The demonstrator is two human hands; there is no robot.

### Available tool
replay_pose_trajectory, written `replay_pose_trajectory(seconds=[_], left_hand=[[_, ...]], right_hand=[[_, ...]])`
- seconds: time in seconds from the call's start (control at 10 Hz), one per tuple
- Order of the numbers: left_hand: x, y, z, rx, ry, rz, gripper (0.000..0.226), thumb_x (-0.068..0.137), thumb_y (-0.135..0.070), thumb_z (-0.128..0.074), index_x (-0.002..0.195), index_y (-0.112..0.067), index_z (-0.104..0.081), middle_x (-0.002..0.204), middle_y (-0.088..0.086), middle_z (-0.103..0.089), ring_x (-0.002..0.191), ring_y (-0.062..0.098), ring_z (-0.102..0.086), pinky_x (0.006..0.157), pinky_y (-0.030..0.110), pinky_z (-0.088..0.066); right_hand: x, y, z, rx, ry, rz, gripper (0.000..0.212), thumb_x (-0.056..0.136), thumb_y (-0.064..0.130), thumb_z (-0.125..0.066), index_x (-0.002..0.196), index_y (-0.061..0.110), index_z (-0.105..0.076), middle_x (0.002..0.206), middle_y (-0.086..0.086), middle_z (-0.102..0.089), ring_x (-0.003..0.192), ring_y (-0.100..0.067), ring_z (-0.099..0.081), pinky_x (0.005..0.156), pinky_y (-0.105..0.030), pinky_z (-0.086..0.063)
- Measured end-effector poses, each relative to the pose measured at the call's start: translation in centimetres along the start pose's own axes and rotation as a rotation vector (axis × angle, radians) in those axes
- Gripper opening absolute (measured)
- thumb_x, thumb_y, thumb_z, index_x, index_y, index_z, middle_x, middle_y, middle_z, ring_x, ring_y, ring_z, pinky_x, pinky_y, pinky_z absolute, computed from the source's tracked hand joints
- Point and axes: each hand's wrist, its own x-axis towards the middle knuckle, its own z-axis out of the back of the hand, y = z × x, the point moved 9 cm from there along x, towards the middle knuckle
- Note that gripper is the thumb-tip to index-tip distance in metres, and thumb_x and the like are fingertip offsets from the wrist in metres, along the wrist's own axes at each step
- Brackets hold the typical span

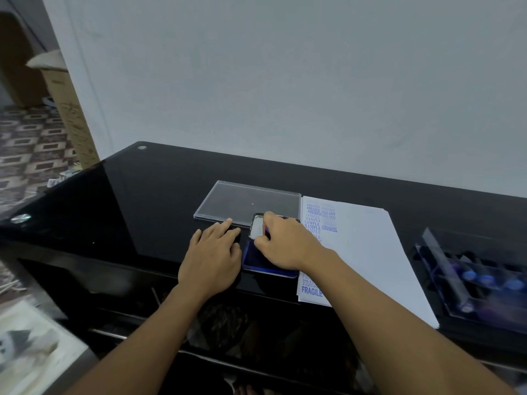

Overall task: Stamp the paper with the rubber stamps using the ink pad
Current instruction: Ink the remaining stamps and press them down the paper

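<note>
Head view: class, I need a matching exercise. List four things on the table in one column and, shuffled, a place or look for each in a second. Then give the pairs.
1 ink pad
2 paper
3 clear lid
4 stamp tray

a at the far right of the table
b partly under the right hand
c see-through, left of the paper
d printed with blue words

Pairs: 1-b, 2-d, 3-c, 4-a

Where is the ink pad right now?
In the head view, the ink pad sits mid-frame under the right hand, with the left hand to its left, the stamped paper to its right and a clear lid behind it.
</note>
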Motion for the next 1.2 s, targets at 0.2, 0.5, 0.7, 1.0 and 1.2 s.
replay_pose_trajectory(seconds=[0.2, 0.5, 0.7, 1.0, 1.2], left_hand=[[0.02, -0.06, 0.07, 0.003, 0.000, 0.001, 0.044, 0.104, -0.032, -0.033, 0.146, -0.027, -0.046, 0.163, -0.007, -0.027, 0.150, 0.011, -0.021, 0.123, 0.042, -0.013], [0.00, -0.04, 0.05, 0.005, 0.010, 0.011, 0.046, 0.104, -0.033, -0.032, 0.148, -0.027, -0.043, 0.164, -0.008, -0.025, 0.150, 0.011, -0.019, 0.124, 0.042, -0.011], [-0.05, -0.06, 0.06, 0.002, 0.008, 0.010, 0.045, 0.104, -0.032, -0.032, 0.148, -0.027, -0.044, 0.163, -0.008, -0.025, 0.150, 0.011, -0.020, 0.124, 0.042, -0.012], [-0.10, -0.13, 0.05, 0.007, 0.009, 0.015, 0.046, 0.104, -0.032, -0.032, 0.149, -0.026, -0.042, 0.164, -0.007, -0.024, 0.151, 0.012, -0.018, 0.124, 0.042, -0.011], [-0.10, -0.18, 0.08, 0.009, 0.003, 0.009, 0.046, 0.104, -0.032, -0.033, 0.148, -0.026, -0.043, 0.164, -0.007, -0.024, 0.151, 0.012, -0.019, 0.123, 0.043, -0.012]], right_hand=[[-0.08, 0.15, 0.09, -0.006, -0.005, 0.014, 0.014, 0.093, 0.034, -0.048, 0.090, 0.021, -0.043, 0.084, -0.002, -0.061, 0.078, -0.022, -0.058, 0.066, -0.036, -0.048], [-0.10, 0.19, 0.13, -0.022, -0.008, 0.010, 0.015, 0.092, 0.036, -0.048, 0.090, 0.021, -0.044, 0.085, -0.002, -0.061, 0.079, -0.024, -0.059, 0.071, -0.041, -0.053], [-0.02, 0.21, 0.05, -0.022, 0.003, 0.012, 0.015, 0.093, 0.037, -0.048, 0.096, 0.022, -0.046, 0.092, -0.002, -0.064, 0.083, -0.022, -0.060, 0.075, -0.042, -0.056], [-0.51, 0.25, 0.06, -0.039, -0.050, 0.023, 0.015, 0.092, 0.033, -0.049, 0.090, 0.019, -0.043, 0.080, -0.001, -0.057, 0.076, -0.023, -0.056, 0.064, -0.035, -0.045], [0.03, 0.12, 0.08, -0.023, -0.022, -0.001, 0.015, 0.091, 0.035, -0.049, 0.088, 0.021, -0.043, 0.083, -0.002, -0.060, 0.078, -0.025, -0.058, 0.069, -0.040, -0.051]])
